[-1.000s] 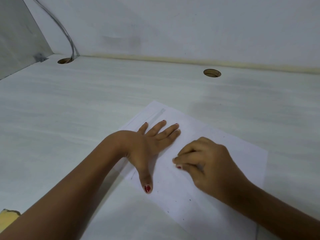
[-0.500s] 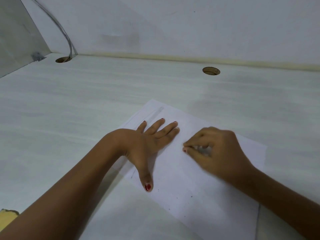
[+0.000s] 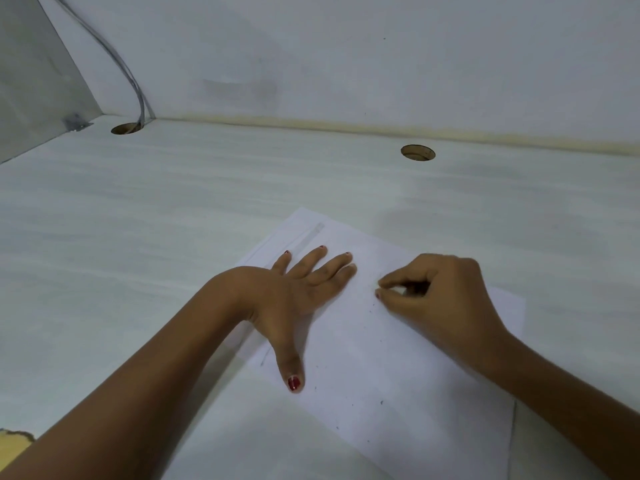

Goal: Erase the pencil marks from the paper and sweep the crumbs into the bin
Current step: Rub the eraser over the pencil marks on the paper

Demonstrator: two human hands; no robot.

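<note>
Both hands on paper (image 3: 398, 358); left hand (image 3: 304, 289) flat; right hand (image 3: 436, 292) pinched.

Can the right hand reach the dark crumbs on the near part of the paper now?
Probably yes: the right hand already rests on the paper, and nothing lies between it and the crumbs.

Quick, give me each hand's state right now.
Left hand: open, flat on the paper.
Right hand: fingers pinched shut on something small and pale, probably an eraser.
</note>
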